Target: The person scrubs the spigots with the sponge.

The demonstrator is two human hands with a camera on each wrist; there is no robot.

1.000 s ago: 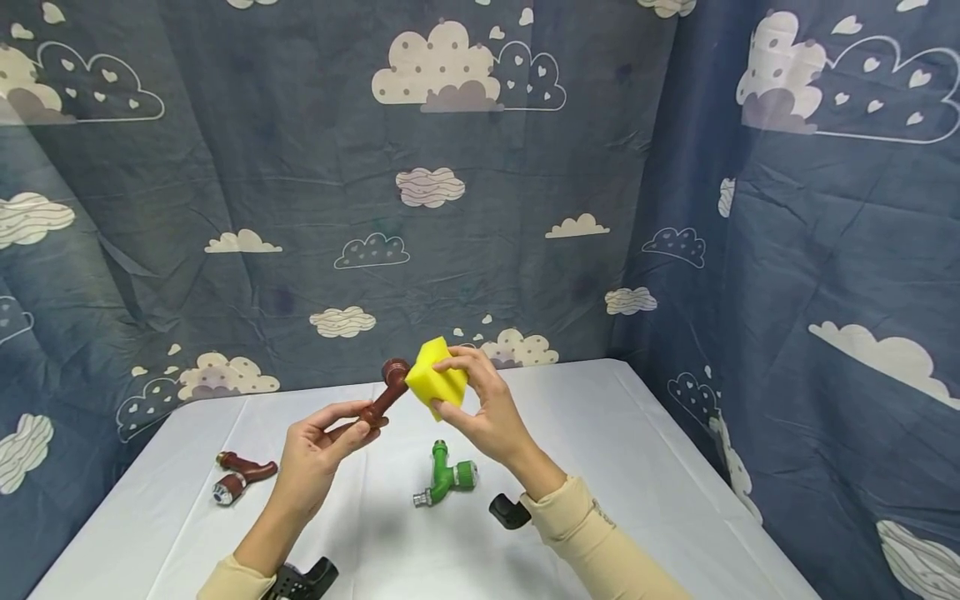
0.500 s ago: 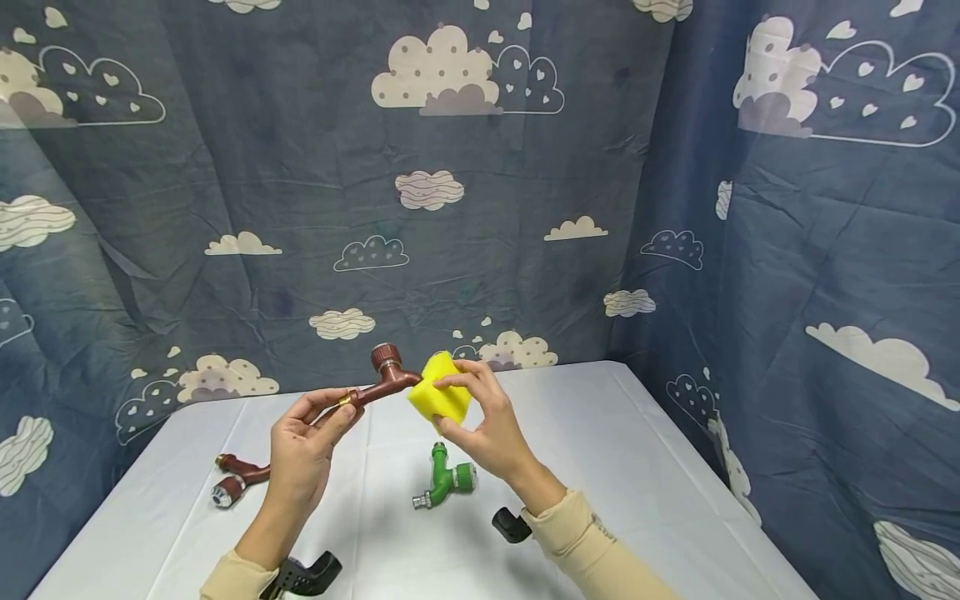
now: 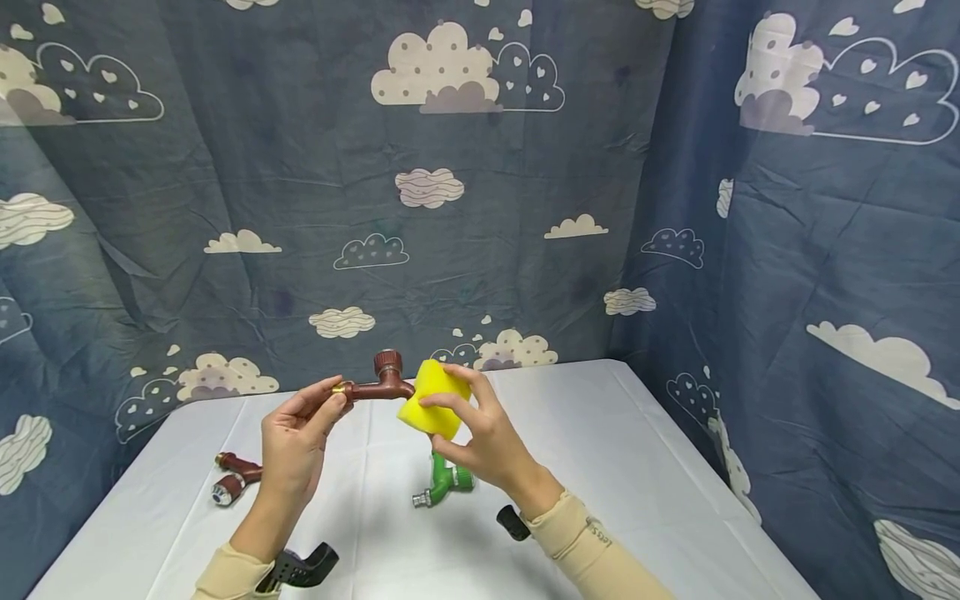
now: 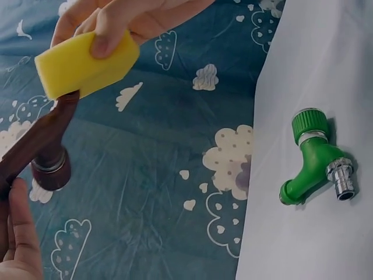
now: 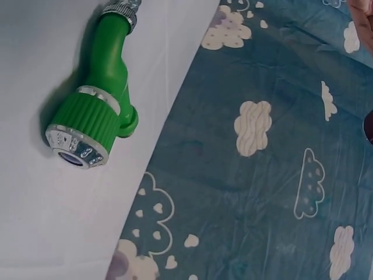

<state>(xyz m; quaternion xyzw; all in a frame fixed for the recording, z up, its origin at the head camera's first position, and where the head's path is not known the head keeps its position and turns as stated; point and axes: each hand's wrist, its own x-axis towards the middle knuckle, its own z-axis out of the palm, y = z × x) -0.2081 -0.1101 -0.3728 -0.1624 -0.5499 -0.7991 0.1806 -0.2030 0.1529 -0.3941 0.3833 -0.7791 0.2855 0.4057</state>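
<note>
A brown tap [image 3: 387, 389] is held above the white counter [image 3: 600, 483] by the left hand [image 3: 295, 442], its brass-coloured end pinched between thumb and fingers. A yellow sponge [image 3: 422, 415] is gripped by the right hand [image 3: 487, 442] and held against the tap's spout end. Below, a green tap [image 3: 441, 481] is laid on the counter; a second brown tap [image 3: 238, 477] is partly covered by the left forearm [image 3: 262, 525].

I see a green tap [image 5: 93, 111] which lies on the white desk [image 5: 35, 221], blue cloth [image 5: 221, 175] with clouds beyond, and part of my hand [image 5: 363, 23] at upper right.
</note>
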